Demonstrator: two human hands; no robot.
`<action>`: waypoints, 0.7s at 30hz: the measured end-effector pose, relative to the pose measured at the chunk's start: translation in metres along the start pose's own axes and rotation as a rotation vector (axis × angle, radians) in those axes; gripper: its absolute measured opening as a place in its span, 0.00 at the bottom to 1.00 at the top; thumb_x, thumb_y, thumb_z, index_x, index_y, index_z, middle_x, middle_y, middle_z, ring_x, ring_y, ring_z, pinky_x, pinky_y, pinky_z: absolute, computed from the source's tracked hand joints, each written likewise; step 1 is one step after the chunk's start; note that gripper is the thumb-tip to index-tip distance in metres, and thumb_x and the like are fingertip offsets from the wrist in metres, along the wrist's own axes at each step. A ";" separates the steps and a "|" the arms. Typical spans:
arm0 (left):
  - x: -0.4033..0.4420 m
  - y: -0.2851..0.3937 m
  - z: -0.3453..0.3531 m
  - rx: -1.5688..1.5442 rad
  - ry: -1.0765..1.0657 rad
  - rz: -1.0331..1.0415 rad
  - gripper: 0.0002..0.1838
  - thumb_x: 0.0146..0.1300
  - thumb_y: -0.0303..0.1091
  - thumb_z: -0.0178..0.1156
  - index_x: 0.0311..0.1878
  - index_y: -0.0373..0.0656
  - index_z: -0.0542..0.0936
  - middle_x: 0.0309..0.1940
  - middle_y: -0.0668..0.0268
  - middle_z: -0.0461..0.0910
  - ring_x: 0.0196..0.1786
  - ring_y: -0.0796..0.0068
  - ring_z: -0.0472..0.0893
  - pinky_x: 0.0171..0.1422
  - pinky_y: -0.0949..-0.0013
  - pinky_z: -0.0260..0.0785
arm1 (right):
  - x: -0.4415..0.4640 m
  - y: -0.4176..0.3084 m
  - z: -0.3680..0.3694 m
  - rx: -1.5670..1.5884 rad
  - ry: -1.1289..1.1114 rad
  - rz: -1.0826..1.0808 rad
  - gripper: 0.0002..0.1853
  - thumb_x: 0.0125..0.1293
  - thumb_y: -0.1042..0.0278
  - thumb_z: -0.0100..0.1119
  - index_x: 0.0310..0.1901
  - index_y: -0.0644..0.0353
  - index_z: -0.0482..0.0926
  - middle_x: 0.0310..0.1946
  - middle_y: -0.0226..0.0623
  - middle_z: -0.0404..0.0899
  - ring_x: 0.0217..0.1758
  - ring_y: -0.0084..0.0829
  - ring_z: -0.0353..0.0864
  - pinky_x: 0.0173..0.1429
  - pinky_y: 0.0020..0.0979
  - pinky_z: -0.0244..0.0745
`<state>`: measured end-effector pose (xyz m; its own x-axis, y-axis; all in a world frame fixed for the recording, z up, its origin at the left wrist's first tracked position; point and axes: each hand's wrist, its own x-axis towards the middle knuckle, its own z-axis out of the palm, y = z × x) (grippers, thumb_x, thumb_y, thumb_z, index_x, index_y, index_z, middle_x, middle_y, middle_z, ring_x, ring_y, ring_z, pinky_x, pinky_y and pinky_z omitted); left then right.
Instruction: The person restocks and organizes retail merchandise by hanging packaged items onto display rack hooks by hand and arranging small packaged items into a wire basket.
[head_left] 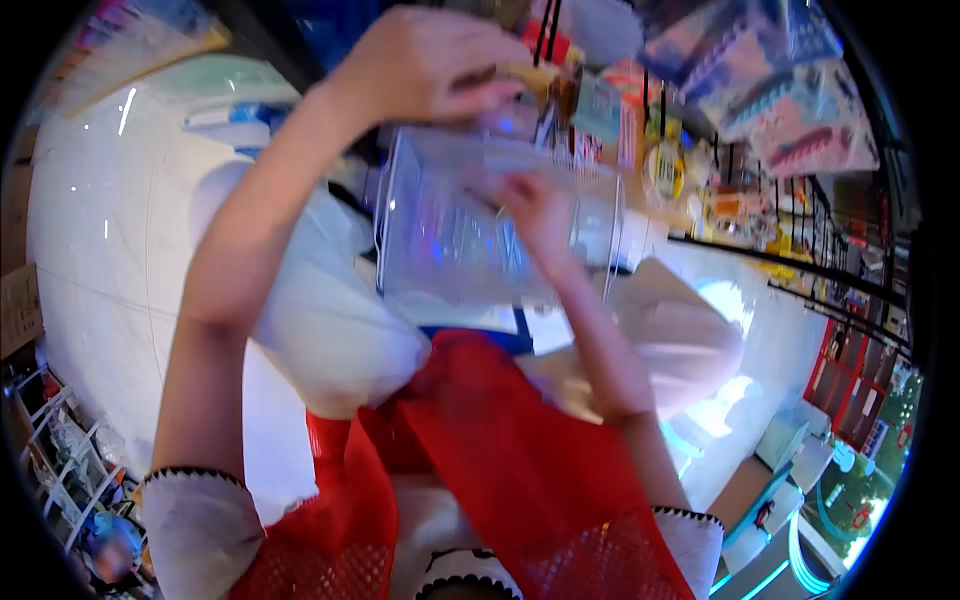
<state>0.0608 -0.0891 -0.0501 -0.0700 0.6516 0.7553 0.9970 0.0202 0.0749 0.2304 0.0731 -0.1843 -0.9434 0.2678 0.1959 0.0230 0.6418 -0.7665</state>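
Note:
Between my knees stands a clear plastic bin (pixel 400 215) with small shiny items in it, too blurred to name. My right hand (pixel 540 215) is over the inside of the bin, its fingers drawn together around something small and dark that I cannot make out. Past the bin's far rim, my left hand (pixel 425 65) reaches toward the shelf goods, fingers stretched and apart from the thumb. A shiny, purplish patch lies below its fingertips; whether they touch it is unclear.
Packaged goods (pixel 660 175) hang on black hooks at the right, with pink and blue packets (pixel 790 110) above them. A red apron (pixel 540 440) covers my lap. White racks (pixel 65 460) with goods stand at lower left, and a cardboard box (pixel 20 310) lies at the left edge.

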 end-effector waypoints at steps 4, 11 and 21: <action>0.007 0.012 0.011 -0.244 -0.119 -0.084 0.15 0.44 0.36 0.67 0.36 0.42 0.78 0.25 0.65 0.76 0.27 0.67 0.77 0.31 0.71 0.70 | 0.024 -0.063 -0.074 0.151 0.048 -0.093 0.04 0.50 0.80 0.62 0.30 0.65 0.81 0.26 0.37 0.77 0.28 0.27 0.77 0.35 0.24 0.71; 0.034 0.040 0.001 -0.470 0.135 -0.450 0.06 0.52 0.29 0.63 0.32 0.38 0.79 0.24 0.66 0.77 0.26 0.78 0.75 0.32 0.77 0.67 | 0.067 -0.145 -0.110 0.540 0.244 -0.146 0.09 0.55 0.79 0.60 0.39 0.65 0.79 0.29 0.29 0.78 0.31 0.17 0.75 0.35 0.18 0.69; 0.076 0.020 -0.056 -0.790 0.810 -0.773 0.07 0.60 0.30 0.59 0.37 0.36 0.75 0.26 0.69 0.78 0.29 0.89 0.74 0.33 0.83 0.65 | 0.130 -0.217 -0.091 0.794 0.286 -0.260 0.10 0.59 0.78 0.58 0.42 0.68 0.73 0.34 0.31 0.77 0.36 0.15 0.74 0.39 0.16 0.68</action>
<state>0.0735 -0.0817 0.0455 -0.8664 0.0444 0.4973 0.4302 -0.4392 0.7887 0.1331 0.0345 0.0631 -0.7651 0.4205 0.4877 -0.5182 0.0474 -0.8539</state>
